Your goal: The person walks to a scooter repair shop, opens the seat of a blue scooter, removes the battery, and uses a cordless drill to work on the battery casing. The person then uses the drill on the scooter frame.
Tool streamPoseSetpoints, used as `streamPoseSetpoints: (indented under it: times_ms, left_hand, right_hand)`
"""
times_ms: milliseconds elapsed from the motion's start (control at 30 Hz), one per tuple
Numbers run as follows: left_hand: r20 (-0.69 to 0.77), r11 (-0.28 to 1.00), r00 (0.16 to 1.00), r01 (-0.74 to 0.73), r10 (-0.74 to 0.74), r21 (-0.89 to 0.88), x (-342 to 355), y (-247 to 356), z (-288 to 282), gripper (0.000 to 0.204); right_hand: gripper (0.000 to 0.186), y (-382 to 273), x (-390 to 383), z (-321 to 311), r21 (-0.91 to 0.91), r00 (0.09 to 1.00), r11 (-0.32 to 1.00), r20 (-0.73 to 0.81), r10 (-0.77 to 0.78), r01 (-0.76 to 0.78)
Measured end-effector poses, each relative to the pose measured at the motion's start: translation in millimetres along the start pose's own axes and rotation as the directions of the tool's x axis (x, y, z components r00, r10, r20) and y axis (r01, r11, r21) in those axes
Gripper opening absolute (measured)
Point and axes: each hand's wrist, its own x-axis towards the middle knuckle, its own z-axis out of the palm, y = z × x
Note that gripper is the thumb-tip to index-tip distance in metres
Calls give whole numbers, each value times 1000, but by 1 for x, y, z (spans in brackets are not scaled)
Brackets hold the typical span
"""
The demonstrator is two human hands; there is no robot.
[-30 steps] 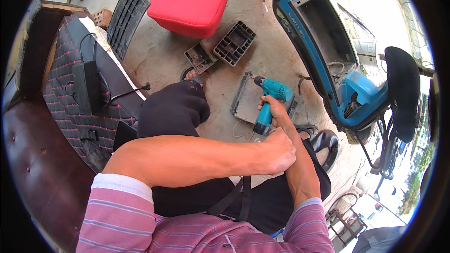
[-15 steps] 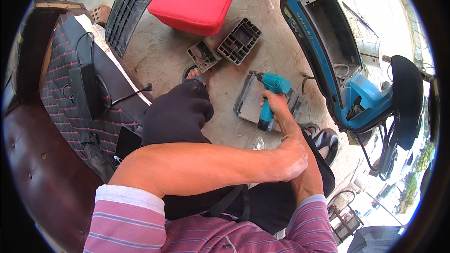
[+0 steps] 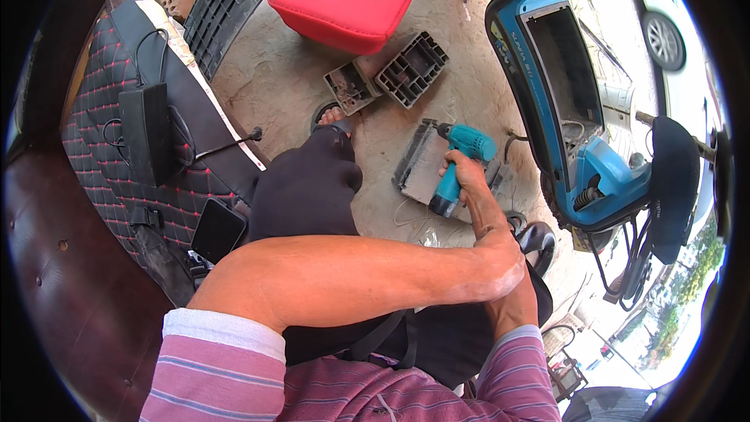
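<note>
My right hand [image 3: 466, 176] is closed round the handle of a teal cordless drill [image 3: 472, 142], whose dark nose points up and left. Beneath it on the floor lies a grey, dusty, box-shaped block [image 3: 426, 160]; whether the drill touches it I cannot tell. My left forearm reaches across my lap, and my left hand [image 3: 500, 270] lies over my right forearm, its fingers hidden from view. Beyond my foot sit two dusty plastic trays, an open box [image 3: 353, 87] and a divided one [image 3: 412, 70].
A red padded stool [image 3: 348, 0] stands ahead. Blue scooter bodywork [image 3: 539, 86] rises on the right. On the left, a quilted black seat holds a black power adapter [image 3: 146, 133] and a phone [image 3: 219, 230]. A black slatted panel [image 3: 228, 12] lies behind them.
The view has shifted slightly, so the floor items sit a little further right and a parked car shows. The drill stays in my right hand, and my left hand remains across that forearm.
</note>
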Motion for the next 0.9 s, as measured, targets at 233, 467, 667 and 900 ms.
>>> streamPoseSetpoints:
  times_ms: [233, 467, 667, 900]
  left_hand:
    - [-37, 998, 999, -41, 39, -46, -3, -7, -14, 18]
    - [-130, 1000, 991, -6, 7, 5, -8, -6, -19, 16]
    - [-55, 998, 997, 63, -61, 31, -9, -6, -30, 15]
    - [-49, 1000, 999, -22, 21, -21, -6, -12, -31, 16]
  right_hand:
    - [12, 15, 0, 4, -64, 998, 997, -37, -49, 46]
    - [13, -7, -1, 4, -123, 999, 992, -21, -26, 24]
    - [13, -13, -1, 3, -166, 1000, 986, -20, -6, 2]
    - [12, -18, -3, 4, -171, 1000, 985, -4, -6, 5]
